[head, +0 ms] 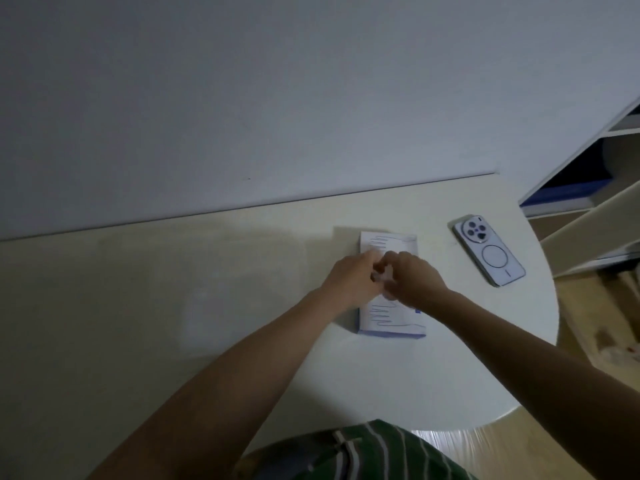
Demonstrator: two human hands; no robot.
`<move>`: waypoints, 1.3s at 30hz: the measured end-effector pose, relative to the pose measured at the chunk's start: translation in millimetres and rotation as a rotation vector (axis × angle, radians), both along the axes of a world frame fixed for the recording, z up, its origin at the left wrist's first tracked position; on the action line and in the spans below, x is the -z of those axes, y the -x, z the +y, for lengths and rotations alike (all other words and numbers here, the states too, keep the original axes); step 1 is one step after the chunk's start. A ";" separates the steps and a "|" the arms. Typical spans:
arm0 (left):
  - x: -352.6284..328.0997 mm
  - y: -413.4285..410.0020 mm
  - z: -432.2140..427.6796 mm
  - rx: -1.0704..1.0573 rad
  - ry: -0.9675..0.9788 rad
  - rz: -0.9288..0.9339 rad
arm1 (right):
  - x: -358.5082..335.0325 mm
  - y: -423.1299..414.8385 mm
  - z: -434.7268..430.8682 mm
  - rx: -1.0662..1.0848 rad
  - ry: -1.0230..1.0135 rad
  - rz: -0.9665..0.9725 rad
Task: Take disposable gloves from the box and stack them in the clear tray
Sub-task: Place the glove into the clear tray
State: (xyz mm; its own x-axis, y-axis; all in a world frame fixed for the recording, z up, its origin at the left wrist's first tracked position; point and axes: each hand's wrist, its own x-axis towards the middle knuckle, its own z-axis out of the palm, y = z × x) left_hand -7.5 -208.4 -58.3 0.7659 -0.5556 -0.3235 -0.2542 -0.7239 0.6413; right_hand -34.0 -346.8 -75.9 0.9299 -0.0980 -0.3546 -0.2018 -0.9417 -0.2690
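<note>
Easing one glove out, pin the box (391,320) with your left hand (349,277), pull with your right hand (414,277) (both curled; pinch unclear).

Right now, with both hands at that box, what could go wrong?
The left hand and right hand meet over the glove box, and neither seems to pin it down. A tug might lift it or drag out a clump of gloves. The phone lies just right of the box, near the table edge, so a swinging right arm could nudge it off. The dim light may also hide thin gloves.
</note>
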 end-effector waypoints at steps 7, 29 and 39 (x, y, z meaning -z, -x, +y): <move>39.4 7.6 -22.5 -0.037 -0.130 0.088 | 23.9 7.3 -12.9 -0.119 0.143 -0.094; -7.8 -8.2 35.4 -0.386 0.401 -0.386 | -26.9 -23.2 -7.1 0.204 -0.724 -0.041; -15.6 -7.7 111.8 -0.620 0.422 -0.179 | -48.7 -24.9 54.9 -0.018 -0.900 -0.083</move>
